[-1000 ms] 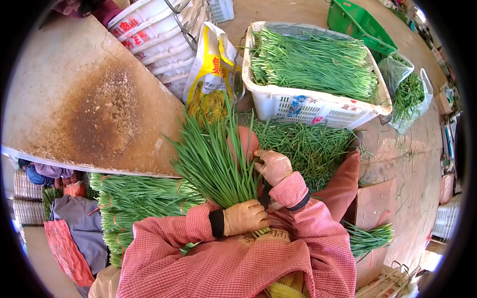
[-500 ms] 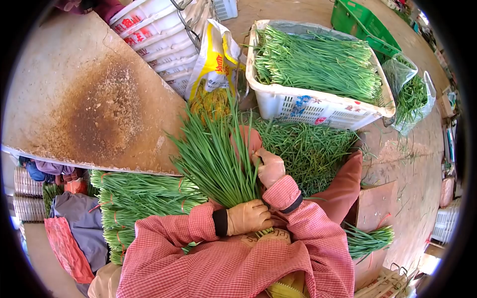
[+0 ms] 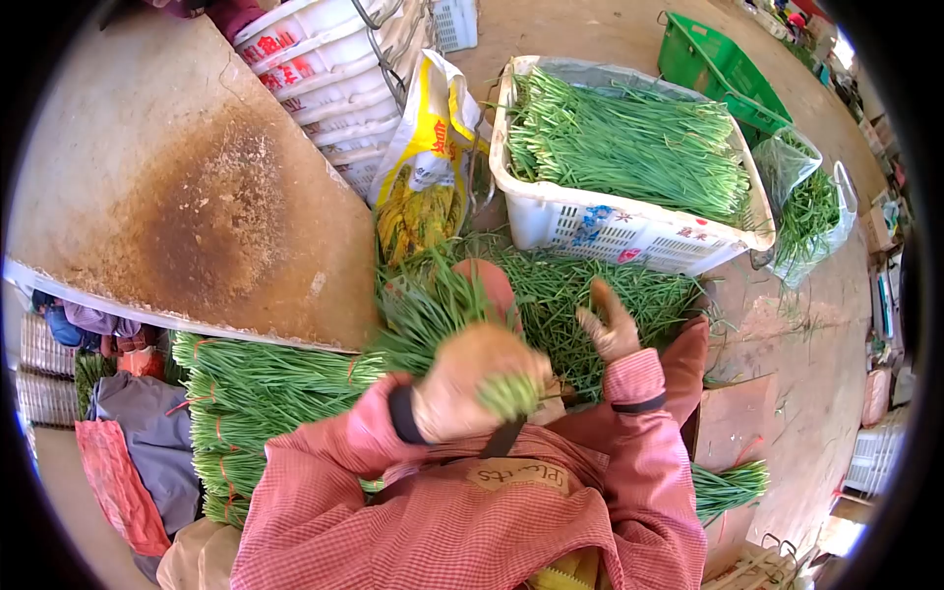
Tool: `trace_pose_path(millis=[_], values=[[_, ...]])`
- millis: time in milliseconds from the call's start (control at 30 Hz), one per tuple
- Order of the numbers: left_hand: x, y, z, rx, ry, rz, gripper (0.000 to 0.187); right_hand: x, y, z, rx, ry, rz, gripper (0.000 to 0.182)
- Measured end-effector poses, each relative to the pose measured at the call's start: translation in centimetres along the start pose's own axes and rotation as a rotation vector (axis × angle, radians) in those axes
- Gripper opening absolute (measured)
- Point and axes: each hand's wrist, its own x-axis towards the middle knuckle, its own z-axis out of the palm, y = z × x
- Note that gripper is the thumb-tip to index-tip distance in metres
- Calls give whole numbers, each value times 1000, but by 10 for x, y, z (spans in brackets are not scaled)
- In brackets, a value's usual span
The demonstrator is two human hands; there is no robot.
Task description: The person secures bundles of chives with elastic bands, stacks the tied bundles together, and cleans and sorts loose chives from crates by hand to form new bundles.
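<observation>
My left hand (image 3: 467, 379), blurred by motion, is wrapped round a bunch of Chinese chives (image 3: 418, 310). The pale cut ends of the bunch point toward me, and its green leaves fan out away from me over my knee. My right hand (image 3: 612, 326) is apart from the bunch, with fingers spread and nothing in them. It hovers above a heap of loose green leaves (image 3: 551, 285) between my legs. To my left lie stacked chive bundles (image 3: 275, 388) tied with reddish bands.
A white crate (image 3: 590, 224) full of chives stands ahead, with a green crate (image 3: 718, 74) and a plastic bag of greens (image 3: 811, 211) beyond. A yellow-white sack (image 3: 423, 162), stacked white crates (image 3: 329, 103) and a stained board (image 3: 108, 147) are ahead-left. One chive bundle (image 3: 728, 484) lies right.
My right hand has let go of the leaves and moved right, opening. My left hand has lifted and tilted the bunch, bringing its cut ends into view.
</observation>
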Motion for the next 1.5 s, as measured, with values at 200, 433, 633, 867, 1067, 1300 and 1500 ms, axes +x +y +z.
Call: trace_pose_path(millis=[200, 433, 633, 867, 1067, 1300, 1500], values=[[58, -141, 25, 2757, -783, 1568, 47, -13, -231, 16, 11, -49, -828, 112], [42, -86, 51, 2161, -725, 1555, 55, -10, -168, 42, -196, 114, -660, 108], [25, -35, 40, 1923, -625, 1593, 52, -29, -141, 33, -184, -158, -414, 94], [-18, -16, 25, 2147, -802, 1672, 68, 9, -209, 84, -583, -273, -464, 78], [-100, -65, 46, 1585, -1082, 1426, 53, 36, -282, 198, -1014, -370, -714, 105], [-65, -46, 28, 1771, -906, 1434, 53, 13, -215, 141, -502, -135, -655, 113], [14, -14, 5, 2273, -301, 1349, 50, -41, -165, 54, -193, -40, -280, 92]])
